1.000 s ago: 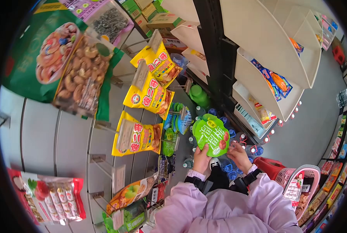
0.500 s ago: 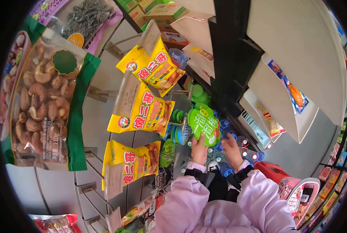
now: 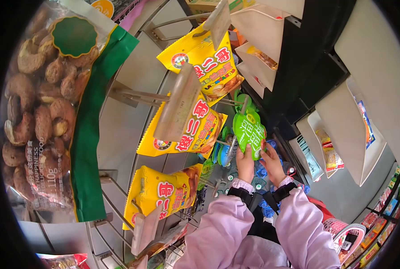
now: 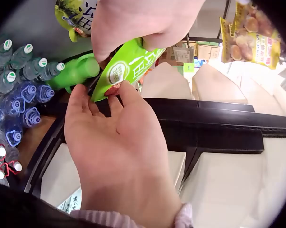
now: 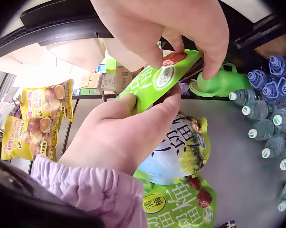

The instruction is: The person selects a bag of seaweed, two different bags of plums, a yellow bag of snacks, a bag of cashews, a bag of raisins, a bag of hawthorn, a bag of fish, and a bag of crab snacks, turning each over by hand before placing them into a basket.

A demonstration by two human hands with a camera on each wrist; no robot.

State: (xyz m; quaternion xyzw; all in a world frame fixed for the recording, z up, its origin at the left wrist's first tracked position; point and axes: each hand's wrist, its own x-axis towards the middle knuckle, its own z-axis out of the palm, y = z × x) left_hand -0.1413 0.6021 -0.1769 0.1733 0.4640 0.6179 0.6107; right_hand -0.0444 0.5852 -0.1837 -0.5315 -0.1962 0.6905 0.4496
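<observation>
A green bag of dried plums [image 3: 248, 132] with white lettering is held up before a hook on the rack. My left hand [image 3: 245, 164] grips its lower edge, thumb across the front and fingers behind. My right hand [image 3: 273, 165] pinches the lower right edge, beside the printed plum [image 4: 113, 89]. In the right wrist view, the left hand [image 5: 126, 130] shows below the bag and the right hand [image 5: 181, 28] above it. A pale blue bag [image 5: 174, 152] and another green plum bag [image 5: 181, 202] hang beneath.
Yellow snack bags [image 3: 182, 130] hang on hooks at the left, with a large cashew bag [image 3: 43, 116] nearer. White shelf bins [image 3: 330, 157] stand at right along a black post [image 3: 307, 58]. Bottles [image 5: 261, 128] crowd the floor. A pink basket [image 3: 350, 235] is at lower right.
The head view has shifted closer to the rack. My right hand was on the bag, came away from it, and is back at its edge now. The left hand has kept its grip.
</observation>
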